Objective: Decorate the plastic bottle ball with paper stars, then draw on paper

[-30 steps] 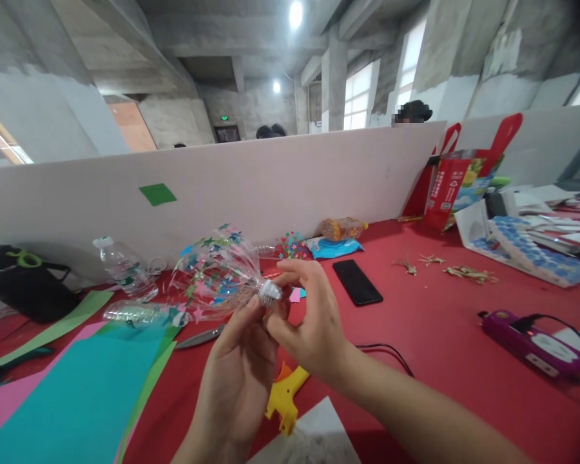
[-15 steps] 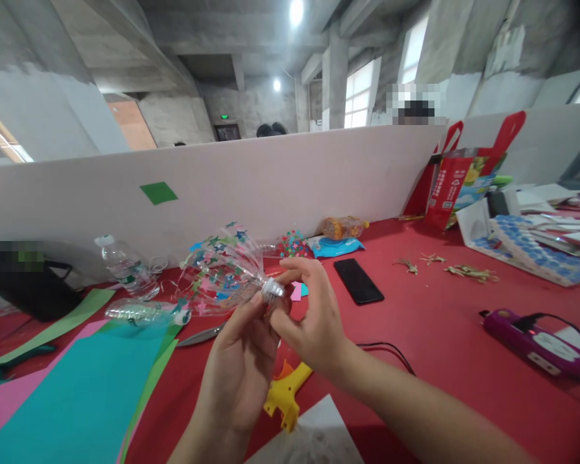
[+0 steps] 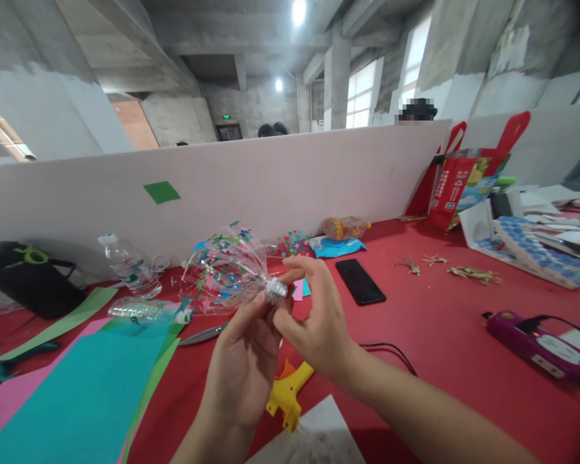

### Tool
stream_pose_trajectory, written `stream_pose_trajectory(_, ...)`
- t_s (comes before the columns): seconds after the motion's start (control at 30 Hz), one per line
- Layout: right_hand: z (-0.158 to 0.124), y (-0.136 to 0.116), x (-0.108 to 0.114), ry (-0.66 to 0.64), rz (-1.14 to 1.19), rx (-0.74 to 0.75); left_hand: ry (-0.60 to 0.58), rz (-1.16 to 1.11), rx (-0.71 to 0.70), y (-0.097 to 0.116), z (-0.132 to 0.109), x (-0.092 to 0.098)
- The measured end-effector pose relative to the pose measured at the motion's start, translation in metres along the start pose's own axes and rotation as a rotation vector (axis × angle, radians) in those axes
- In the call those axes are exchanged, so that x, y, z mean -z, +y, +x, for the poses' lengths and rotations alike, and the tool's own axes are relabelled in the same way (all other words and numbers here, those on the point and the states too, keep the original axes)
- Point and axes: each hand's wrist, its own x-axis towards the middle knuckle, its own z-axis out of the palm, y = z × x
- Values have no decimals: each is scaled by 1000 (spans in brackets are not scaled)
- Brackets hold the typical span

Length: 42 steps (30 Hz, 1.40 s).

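Observation:
Between my hands is a clear plastic-strip tassel (image 3: 227,270) with small coloured stars, fanned out to the left, its gathered end wrapped in silvery material (image 3: 275,291). My left hand (image 3: 246,354) is closed, thumb and fingers pinching that wrapped end from below. On its right side my right hand (image 3: 314,309) curves with thumb and forefinger at the silvery tip; whether the fingers pinch it firmly is partly hidden. Below the hands lies a yellow glue gun (image 3: 290,393) by a white sheet (image 3: 319,432). Scissors (image 3: 203,335) rest behind my left hand.
Teal paper (image 3: 87,386) covers the left side, near plastic bottles (image 3: 133,274) and a black flask (image 3: 29,277). A phone (image 3: 360,281), raffia pieces (image 3: 473,275) and a purple power strip (image 3: 536,345) lie right. A white partition (image 3: 280,174) stands behind; a person's head shows beyond it.
The view has shifted slightly. Both hands stay at the tassel's wrapped end, with only small finger movements; the strips hang a little differently.

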Motion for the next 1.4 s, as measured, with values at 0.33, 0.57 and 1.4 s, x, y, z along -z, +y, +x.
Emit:
stream_pose_trajectory(0.33,-3,3,-2,-5,33,-64,-14,6,-17,-3,4,4)
stream_pose_trajectory(0.57,-8,10,-7,2,147,-94,-55,20,-76,-8,5,6)
stream_pose_trajectory(1.4,-20,27,-21,-10,472,-277,-81,78,-265,-21,17,20)
